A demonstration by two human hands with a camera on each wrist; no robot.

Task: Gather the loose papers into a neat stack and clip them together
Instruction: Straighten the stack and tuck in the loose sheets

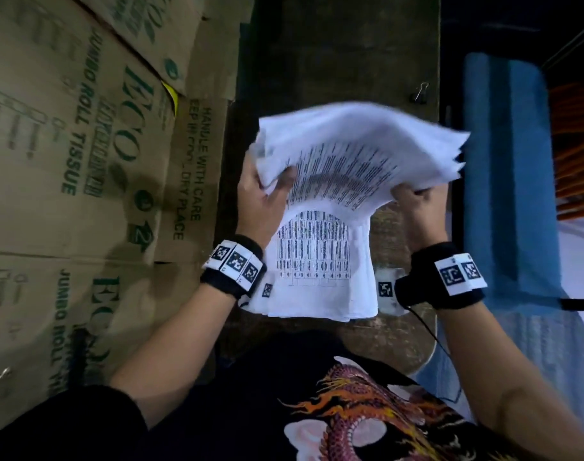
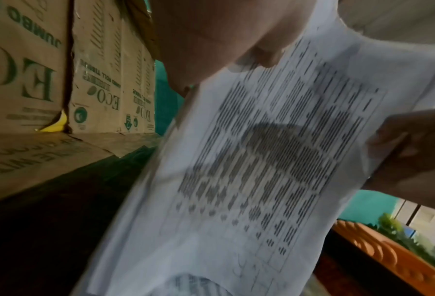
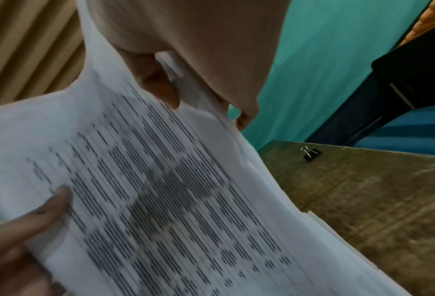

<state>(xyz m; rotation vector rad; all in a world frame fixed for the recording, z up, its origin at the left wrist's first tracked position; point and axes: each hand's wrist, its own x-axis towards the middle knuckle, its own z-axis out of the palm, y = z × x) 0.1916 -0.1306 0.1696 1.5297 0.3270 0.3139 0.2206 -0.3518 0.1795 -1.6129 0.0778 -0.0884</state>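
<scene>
The papers (image 1: 350, 168) are thin white matt sheets, soft enough to bend and crease, printed with dark tables; their far edges fan out unevenly. The desk (image 1: 347, 54) under them looks like worn wood, matt, rough and mottled olive-brown. On its far right edge, the binder clip (image 1: 420, 93) has a black body and thin shiny wire handles of metal. The cartons (image 1: 67, 144) on the left are matt brown corrugated cardboard with green print, creased at the flaps. Both wrists wear black knitted cloth bands (image 1: 232, 284) carrying stiff white printed tags. The near shirt (image 1: 350, 410) is black cloth with a dragon print
</scene>
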